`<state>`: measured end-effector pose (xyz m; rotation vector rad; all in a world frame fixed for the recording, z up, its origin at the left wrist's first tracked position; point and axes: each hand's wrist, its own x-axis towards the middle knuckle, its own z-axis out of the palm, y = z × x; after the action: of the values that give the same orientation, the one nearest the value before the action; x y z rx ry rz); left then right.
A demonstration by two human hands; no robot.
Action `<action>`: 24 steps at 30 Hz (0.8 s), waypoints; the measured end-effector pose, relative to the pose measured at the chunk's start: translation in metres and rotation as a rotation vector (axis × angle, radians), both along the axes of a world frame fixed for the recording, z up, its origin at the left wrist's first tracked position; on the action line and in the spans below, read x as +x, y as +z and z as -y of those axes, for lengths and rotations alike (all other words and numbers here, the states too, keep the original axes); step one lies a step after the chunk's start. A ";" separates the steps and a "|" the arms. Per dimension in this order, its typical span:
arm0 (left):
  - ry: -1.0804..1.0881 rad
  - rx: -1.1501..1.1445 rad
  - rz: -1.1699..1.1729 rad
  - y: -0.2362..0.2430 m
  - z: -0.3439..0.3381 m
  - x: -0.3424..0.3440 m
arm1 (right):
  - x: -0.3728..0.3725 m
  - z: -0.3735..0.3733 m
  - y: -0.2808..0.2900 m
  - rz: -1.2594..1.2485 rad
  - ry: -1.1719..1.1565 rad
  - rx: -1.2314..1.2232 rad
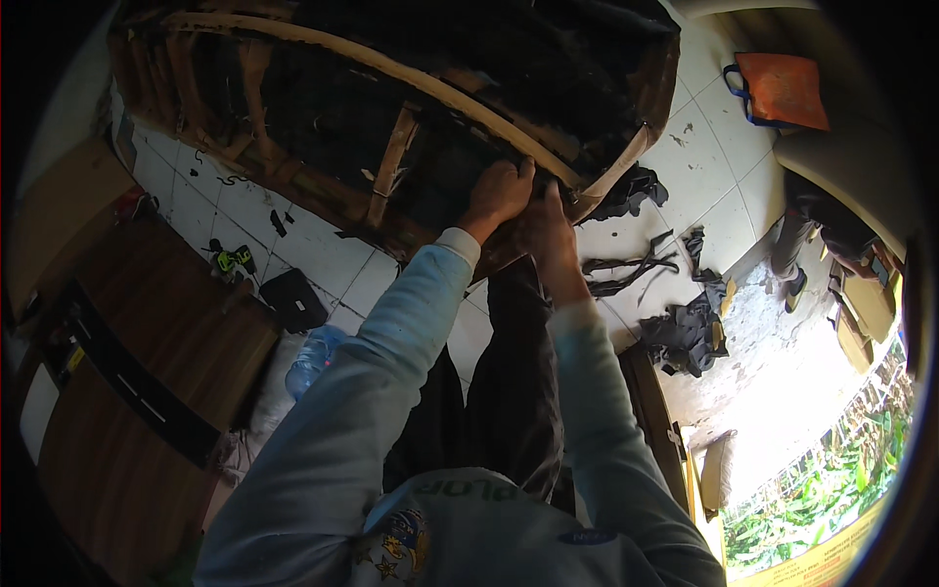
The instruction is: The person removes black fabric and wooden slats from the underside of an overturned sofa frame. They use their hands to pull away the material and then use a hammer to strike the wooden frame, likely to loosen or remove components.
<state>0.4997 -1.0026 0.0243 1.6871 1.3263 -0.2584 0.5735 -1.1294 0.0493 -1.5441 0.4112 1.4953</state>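
Observation:
An upturned piece of furniture, like a sofa or armchair, shows its wooden frame (391, 68) with dark, torn black fabric (313, 112) inside and around it. At the frame's near right part, my left hand (499, 199) is closed, thumb up, against the wooden rail. Close beside it, my right hand (548, 240) is curled with one finger or the thumb pointing up, near the frame's corner. Whatever the fingers of either hand grip is hidden in the shadow. A short wooden crosspiece (391, 161) stands left of my hands.
Black fabric scraps (685, 328) and strips lie on the white tiled floor (719, 147) at right. An orange bag (782, 90) lies at upper right, above another person (822, 230). On the left are a brown wooden panel (147, 342), a black case (292, 300) and a green-black tool (233, 259).

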 end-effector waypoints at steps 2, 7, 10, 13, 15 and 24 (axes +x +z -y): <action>-0.025 -0.085 0.012 0.005 -0.008 -0.002 | -0.001 -0.038 -0.021 -0.013 -0.113 -0.090; -0.004 -0.036 0.142 0.015 -0.003 -0.016 | -0.029 -0.065 -0.034 0.467 -0.249 -0.049; 0.127 0.029 0.332 0.043 0.011 -0.045 | -0.049 -0.046 -0.004 0.754 0.124 0.011; 0.221 0.054 0.473 0.061 0.016 -0.098 | -0.081 -0.057 0.058 0.548 0.223 0.042; 0.238 -0.080 0.392 0.082 0.005 -0.130 | -0.114 -0.055 0.057 0.488 0.267 0.041; 1.054 -0.992 0.642 0.057 -0.101 -0.126 | -0.143 -0.063 0.088 0.791 0.621 0.191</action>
<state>0.3740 -0.9014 0.0816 0.1015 1.1061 0.2240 0.4301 -1.0665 0.1370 -2.0406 -0.7027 1.1547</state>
